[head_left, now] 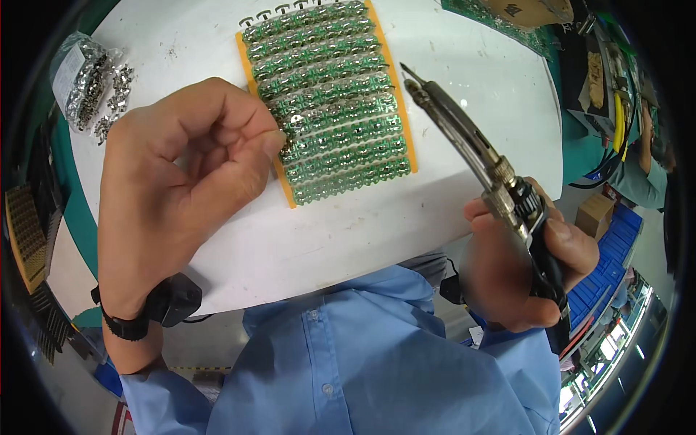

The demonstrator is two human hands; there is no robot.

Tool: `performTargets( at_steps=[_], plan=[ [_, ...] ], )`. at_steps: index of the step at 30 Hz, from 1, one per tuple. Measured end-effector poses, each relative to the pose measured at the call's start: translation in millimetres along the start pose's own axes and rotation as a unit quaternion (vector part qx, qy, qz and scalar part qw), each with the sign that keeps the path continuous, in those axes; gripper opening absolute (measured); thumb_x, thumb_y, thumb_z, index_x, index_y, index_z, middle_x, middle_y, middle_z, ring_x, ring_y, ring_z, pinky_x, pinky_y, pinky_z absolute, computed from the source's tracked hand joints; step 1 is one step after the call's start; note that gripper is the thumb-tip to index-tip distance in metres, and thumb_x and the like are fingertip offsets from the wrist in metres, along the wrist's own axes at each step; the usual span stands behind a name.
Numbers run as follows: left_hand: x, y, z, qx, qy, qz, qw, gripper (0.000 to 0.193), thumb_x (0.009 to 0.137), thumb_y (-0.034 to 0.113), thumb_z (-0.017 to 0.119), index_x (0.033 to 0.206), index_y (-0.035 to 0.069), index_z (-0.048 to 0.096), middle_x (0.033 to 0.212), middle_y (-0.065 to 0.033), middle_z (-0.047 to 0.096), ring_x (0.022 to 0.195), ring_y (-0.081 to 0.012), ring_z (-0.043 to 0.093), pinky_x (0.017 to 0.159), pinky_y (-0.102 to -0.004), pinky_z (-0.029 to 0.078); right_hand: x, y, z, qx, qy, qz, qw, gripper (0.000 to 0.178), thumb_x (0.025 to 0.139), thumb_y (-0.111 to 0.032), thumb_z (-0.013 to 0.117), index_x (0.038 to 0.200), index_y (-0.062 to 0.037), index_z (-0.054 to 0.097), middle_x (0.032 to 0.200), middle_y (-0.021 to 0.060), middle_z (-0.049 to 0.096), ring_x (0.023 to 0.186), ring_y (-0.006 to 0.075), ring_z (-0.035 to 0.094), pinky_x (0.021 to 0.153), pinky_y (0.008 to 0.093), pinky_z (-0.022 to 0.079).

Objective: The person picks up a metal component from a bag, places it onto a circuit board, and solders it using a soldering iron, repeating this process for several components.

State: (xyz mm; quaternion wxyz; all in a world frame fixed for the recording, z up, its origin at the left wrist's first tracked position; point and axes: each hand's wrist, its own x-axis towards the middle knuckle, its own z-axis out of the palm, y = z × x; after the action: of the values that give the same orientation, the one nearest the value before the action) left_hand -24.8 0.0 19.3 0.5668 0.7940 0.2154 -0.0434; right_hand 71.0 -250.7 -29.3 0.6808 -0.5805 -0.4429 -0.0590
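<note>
Circuit-board panel [341,109] lies on the white worktable [232,279] at 12 o'clock: rows of small green boards with shiny metal parts, orange strip [409,138] down each side, dark hook-shaped tabs [281,10] along the upper left of its top edge. Left hand [206,156] at 10 o'clock, palm side partly in view, thumb and index tips together at the panel's 9 o'clock edge; can't tell if a small part sits between them, or if they touch the panel. Right hand [518,268] between 3 and 4 o'clock, fingers wrapped around the black handle of a soldering iron [471,148], grip closed on it. Iron's metal barrel runs up toward 11 o'clock, pointed tip appears just beside the panel's 2 o'clock edge; height over the table can't be read. Clear plastic bag [78,83] of small metal parts at 10 o'clock, further out than the left hand; loose metal parts [116,101] spill right beside it. Black wrist device [177,299] on the left wrist, strap around it. Person's blue shirt [362,348] fills 6 o'clock. Cardboard box [594,215] at 3 o'clock off the table, blue bins [600,272] just below it. Brown slotted rack [27,235] at 9 o'clock by the rim.
</note>
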Motion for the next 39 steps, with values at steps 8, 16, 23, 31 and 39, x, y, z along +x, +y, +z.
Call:
performTargets(
  at_steps=[8,16,23,31,39],
  plan=[
    [-1.7,-1.9,3.0,-0.008,0.014,-0.006,1.000,0.008,0.085,0.006,0.067,0.083,-0.001,0.062,0.075,0.0039,0.058,0.068,-0.0029,0.046,0.062,-0.0191,0.036,1.2,-13.0,-13.8,0.003,-0.120,0.069,0.990,0.058,0.092,-0.054,0.056,0.124,-0.0064,0.046,0.084,0.0215,0.067,0.072,0.0261,0.063,0.062,0.0347,0.048],
    [-1.3,-4.0,2.1,0.008,0.012,0.001,1.000,0.009,0.085,0.006,0.068,0.083,-0.001,0.062,0.076,0.0033,0.058,0.068,-0.0031,0.046,0.062,-0.0191,0.036,16.6,-7.0,-11.3,-0.020,-0.200,0.027,0.979,0.059,0.090,-0.059,0.056,0.113,-0.0049,0.047,0.065,0.0120,0.060,0.056,0.0216,0.058,0.049,0.0315,0.042],
    [0.8,-1.9,3.9,-0.025,0.007,-0.006,1.000,0.007,0.084,0.003,0.068,0.080,0.000,0.064,0.070,0.0038,0.058,0.064,-0.0020,0.046,0.058,-0.0187,0.036,21.9,-7.9,-2.5,-0.054,-0.226,-0.008,0.973,0.054,0.088,-0.053,0.063,0.107,-0.0040,0.050,0.059,0.0071,0.058,0.051,0.0225,0.060,0.042,0.0300,0.040],
    [11.0,-2.2,-3.3,-0.027,-0.041,-0.025,0.998,0.012,0.083,-0.001,0.068,0.073,0.002,0.061,0.066,0.0031,0.061,0.058,0.0003,0.050,0.053,-0.0167,0.037,29.6,-7.2,2.3,-0.022,-0.258,0.004,0.966,0.054,0.089,-0.053,0.063,0.105,-0.0015,0.058,0.059,0.0063,0.058,0.054,0.0246,0.063,0.044,0.0303,0.043],
    [16.5,0.0,-4.1,-0.076,-0.064,-0.089,0.991,0.014,0.082,-0.003,0.068,0.072,0.001,0.059,0.067,0.0012,0.061,0.059,0.0001,0.052,0.053,-0.0163,0.040,29.8,-3.6,16.2,-0.041,-0.267,-0.025,0.962,0.062,0.088,-0.055,0.062,0.111,0.0017,0.059,0.057,0.0053,0.055,0.053,0.0254,0.063,0.045,0.0319,0.045]
  ],
)
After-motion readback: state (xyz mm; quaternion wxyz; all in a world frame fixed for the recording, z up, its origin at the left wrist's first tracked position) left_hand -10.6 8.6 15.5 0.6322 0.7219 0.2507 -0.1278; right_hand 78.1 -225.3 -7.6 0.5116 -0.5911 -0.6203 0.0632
